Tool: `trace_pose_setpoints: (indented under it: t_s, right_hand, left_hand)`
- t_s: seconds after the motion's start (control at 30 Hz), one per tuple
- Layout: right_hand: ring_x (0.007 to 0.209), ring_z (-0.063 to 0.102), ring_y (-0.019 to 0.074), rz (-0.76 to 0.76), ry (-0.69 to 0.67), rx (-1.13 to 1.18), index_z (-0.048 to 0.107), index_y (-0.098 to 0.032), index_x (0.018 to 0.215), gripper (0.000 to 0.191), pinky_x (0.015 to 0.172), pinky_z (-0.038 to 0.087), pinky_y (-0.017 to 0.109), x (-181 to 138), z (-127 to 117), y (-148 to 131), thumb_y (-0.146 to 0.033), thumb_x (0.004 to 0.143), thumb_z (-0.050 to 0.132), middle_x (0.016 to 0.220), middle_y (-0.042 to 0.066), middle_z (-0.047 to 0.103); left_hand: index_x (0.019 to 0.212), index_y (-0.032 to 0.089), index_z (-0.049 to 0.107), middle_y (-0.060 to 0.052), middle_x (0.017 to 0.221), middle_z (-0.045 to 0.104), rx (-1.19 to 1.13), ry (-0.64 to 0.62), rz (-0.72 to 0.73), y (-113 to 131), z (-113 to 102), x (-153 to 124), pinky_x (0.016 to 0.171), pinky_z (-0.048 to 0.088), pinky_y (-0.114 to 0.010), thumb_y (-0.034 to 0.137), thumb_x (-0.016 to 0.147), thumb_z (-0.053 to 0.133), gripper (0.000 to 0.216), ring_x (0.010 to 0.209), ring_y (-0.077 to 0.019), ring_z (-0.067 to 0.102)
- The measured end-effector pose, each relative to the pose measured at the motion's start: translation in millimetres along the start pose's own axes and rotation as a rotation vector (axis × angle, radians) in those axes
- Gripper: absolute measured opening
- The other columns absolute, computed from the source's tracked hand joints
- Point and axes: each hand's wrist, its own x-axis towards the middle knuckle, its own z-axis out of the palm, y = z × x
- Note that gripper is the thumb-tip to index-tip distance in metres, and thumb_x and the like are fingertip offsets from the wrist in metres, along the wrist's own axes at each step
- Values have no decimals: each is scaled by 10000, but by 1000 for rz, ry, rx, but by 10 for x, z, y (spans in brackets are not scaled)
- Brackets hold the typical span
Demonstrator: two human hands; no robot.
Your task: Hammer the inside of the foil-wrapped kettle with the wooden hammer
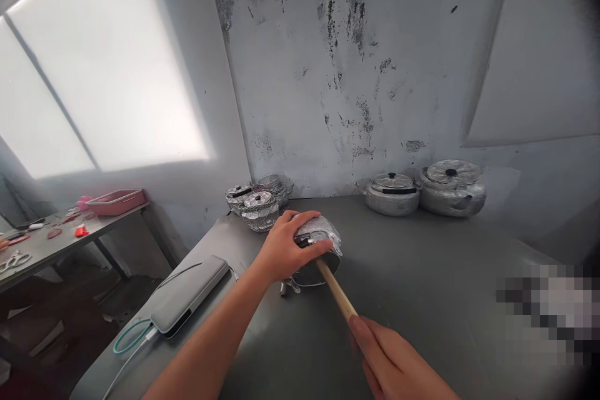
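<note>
- Leftmost, a side table [56, 244] under the bright window carries a pink tray [115, 201], scissors [14, 259] and small red bits too small to identify.
- On the near left corner of the grey worktable [422, 275] lies a grey power bank [190, 294]; a pale cable [134, 340] plugs into its near end and loops off the edge.
- At the back left corner, against the stained wall [351, 75], stands a tight cluster of small lidded aluminium pots [259, 200].
- Left hand [284, 247]: palm down, fingers wrapped over the lid of a small aluminium pot [321, 250], pressing it to the table. The pot sits at mid-table, well apart from the back rows.
- A wooden handle [336, 290] meets the pot's near side just under the left thumb; its head is hidden, so I cannot tell what tool it is.
- Right hand [398, 365]: closed round the near end of that handle, at the bottom edge of view.
- Back right: two larger lidded aluminium pots [426, 190], side by side by the wall.
- Far right: a pixelated patch on the table.
</note>
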Motion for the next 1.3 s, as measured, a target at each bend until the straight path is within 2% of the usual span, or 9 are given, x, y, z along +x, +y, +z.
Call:
trace_pose_setpoints:
  t_s: [0.1,0.2,0.33,0.5,0.67,1.07,1.3]
  right_hand:
    - [486,477,109,7,-50,-36,474,-236,654,499,445,380,231,132,42,129,-605,989,452,558,-35,447]
    - [446,420,74,27,-71,-55,572,-205,759,449,451,382,220,206,48,190,-562,1015,479,577,-77,476]
    - [483,474,68,13,-68,-81,629,-188,867,400,494,440,222,224,40,199,-527,1030,493,655,-68,566]
    - [567,562,86,-7,-69,-130,649,-185,846,366,564,505,241,248,53,234,-489,1019,540,721,-42,629]
    - [631,611,97,-29,-82,-157,669,-180,940,316,602,539,256,258,47,259,-465,1017,557,815,-20,674]
    - [631,610,97,-21,-93,-181,671,-180,925,330,613,542,260,274,14,299,-471,1020,548,810,-18,677]
    - [710,652,113,-3,-89,-178,680,-185,1027,285,658,572,279,305,54,313,-446,1017,565,927,10,709]
  left_hand:
    - [1385,387,614,-57,1332,567,2,3,-1,-3,8,-1,1117,440,-442,634,852,695,593,1260,-307,563]
    - [1383,388,614,-55,1329,566,7,11,-4,-8,15,0,1121,435,-446,638,852,693,592,1262,-306,561]
    - [1380,384,617,-57,1328,567,8,21,8,-10,19,2,1127,435,-443,632,847,703,595,1271,-308,558]
    - [1394,395,602,-60,1355,553,8,1,-1,-11,10,1,1115,444,-462,654,848,691,610,1283,-318,546]
    - [1396,402,597,-59,1348,549,0,-4,1,-11,6,-3,1093,462,-454,669,851,680,612,1261,-312,557]
    - [1394,408,595,-50,1342,556,12,-3,1,-9,7,-6,1116,446,-459,651,852,688,601,1276,-309,551]
    - [1387,408,599,-50,1319,558,11,10,13,-18,19,-3,1117,442,-451,650,852,690,594,1268,-299,554]
